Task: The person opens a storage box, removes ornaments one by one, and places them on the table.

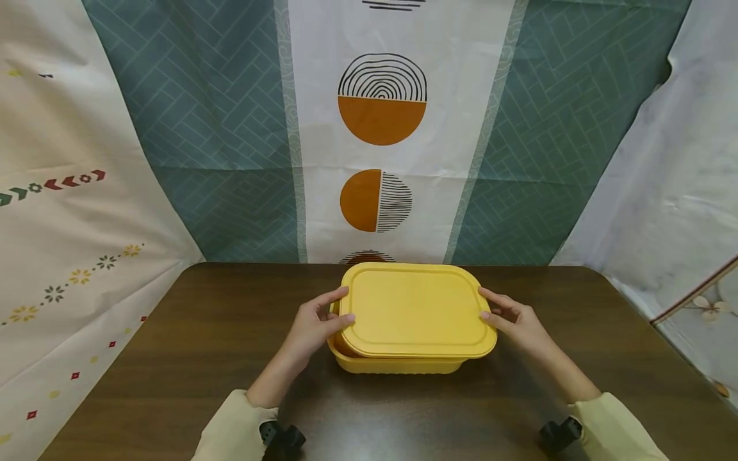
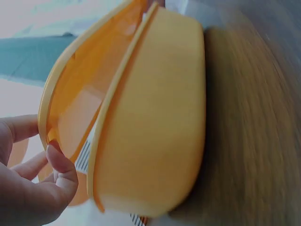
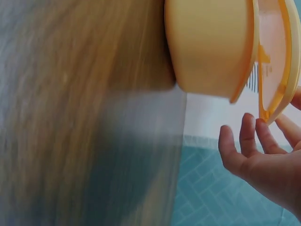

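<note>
Fingertips of both hands, left hand [image 1: 314, 325] and right hand [image 1: 515, 318], pinch the yellow lid [image 1: 416, 308] just above the container [image 1: 398, 365]; uneven grip could tilt it and let it slip.

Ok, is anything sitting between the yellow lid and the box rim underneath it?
Nothing visible does. The lid is held by the left hand and right hand at its ends, raised off the yellow box. Both wrist views show an open gap there, with nothing in it.

My left hand [image 1: 314, 326] reaches forward with the wrist straight, thumb on top and fingers [image 2: 61, 165] curled in a pinch. My right hand [image 1: 513, 318] mirrors it from the other side, thumb up and fingers [image 3: 247, 136] bent, forearms angled inward.
</note>
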The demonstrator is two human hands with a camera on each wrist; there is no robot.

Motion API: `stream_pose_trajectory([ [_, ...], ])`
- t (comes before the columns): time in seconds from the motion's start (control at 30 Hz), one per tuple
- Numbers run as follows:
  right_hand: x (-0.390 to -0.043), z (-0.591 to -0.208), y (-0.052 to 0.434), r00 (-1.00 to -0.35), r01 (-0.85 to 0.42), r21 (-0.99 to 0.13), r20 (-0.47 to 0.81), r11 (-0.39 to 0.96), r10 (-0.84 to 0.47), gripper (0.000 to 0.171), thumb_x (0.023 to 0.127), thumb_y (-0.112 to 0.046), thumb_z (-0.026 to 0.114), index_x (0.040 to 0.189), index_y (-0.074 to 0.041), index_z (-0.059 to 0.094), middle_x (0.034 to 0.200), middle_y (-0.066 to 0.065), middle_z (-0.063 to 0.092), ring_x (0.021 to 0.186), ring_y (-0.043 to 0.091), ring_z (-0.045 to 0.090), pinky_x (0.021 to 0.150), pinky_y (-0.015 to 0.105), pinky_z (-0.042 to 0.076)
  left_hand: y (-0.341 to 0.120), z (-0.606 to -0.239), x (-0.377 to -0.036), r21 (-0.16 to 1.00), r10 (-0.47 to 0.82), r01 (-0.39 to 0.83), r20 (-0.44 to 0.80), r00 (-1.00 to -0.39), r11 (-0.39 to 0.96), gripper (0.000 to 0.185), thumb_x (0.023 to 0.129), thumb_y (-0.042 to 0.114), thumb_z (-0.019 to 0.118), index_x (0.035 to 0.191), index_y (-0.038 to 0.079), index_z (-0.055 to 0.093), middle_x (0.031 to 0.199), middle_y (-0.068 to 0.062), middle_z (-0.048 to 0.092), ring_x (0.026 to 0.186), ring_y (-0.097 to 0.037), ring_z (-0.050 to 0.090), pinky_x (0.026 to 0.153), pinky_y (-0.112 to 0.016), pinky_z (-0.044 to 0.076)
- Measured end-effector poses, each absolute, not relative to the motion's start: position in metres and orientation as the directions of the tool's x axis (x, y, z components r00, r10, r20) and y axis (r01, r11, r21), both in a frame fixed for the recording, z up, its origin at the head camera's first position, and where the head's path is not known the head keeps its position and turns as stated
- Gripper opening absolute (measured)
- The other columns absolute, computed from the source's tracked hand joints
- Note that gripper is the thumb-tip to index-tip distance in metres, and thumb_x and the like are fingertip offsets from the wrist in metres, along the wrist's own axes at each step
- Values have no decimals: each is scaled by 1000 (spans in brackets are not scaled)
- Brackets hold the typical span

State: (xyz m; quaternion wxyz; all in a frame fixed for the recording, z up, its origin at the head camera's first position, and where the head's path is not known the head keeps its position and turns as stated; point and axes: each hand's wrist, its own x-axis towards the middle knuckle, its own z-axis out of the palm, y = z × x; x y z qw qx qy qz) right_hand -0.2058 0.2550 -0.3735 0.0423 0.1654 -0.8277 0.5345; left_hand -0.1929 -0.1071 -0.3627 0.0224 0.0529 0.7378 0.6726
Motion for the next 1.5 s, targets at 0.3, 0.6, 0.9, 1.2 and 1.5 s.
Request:
stream_pose_trajectory([
  [0.3,-211,-369,283,-964,-141,-973,93,182,-251,50,90,-9,56,136,1,38,99,-12,64,79,7,64,67,23,53,-76,-357,-196,999,125,44,41,-991,24,49,79,5,68,126,4,54,123,-14,53,64,-12,56,60,-25,50],
  [0.6,-217,-368,320,-968,-65,-989,29,135,-250,45,91,-9,54,135,-11,46,107,-15,60,82,9,65,66,25,53,-38,-351,-197,998,189,43,33,-981,52,48,82,7,65,128,6,52,108,-15,57,59,-12,49,57,-24,46],
  [0.9,-219,-370,368,-976,-11,-980,-32,199,-214,35,92,-13,53,126,-22,56,102,-20,61,81,6,63,66,24,53,13,-347,-196,998,230,47,39,-972,28,47,81,7,66,126,7,54,114,-9,56,62,-9,50,56,-20,44],
  [1.2,-218,-376,410,-982,19,-970,-64,241,-178,32,94,-13,51,119,-30,61,102,-25,59,85,2,62,67,26,53,60,-346,-194,999,217,28,18,-976,44,46,80,6,67,125,7,55,69,-4,53,53,-8,47,54,-18,46],
  [1.5,-213,-380,447,-980,114,-953,-154,279,-128,32,95,-16,48,104,-42,65,96,-26,59,81,3,63,64,27,53,108,-347,-186,1000,179,-2,-7,-984,27,47,79,2,65,124,7,54,55,2,46,44,-7,40,43,-18,34],
])
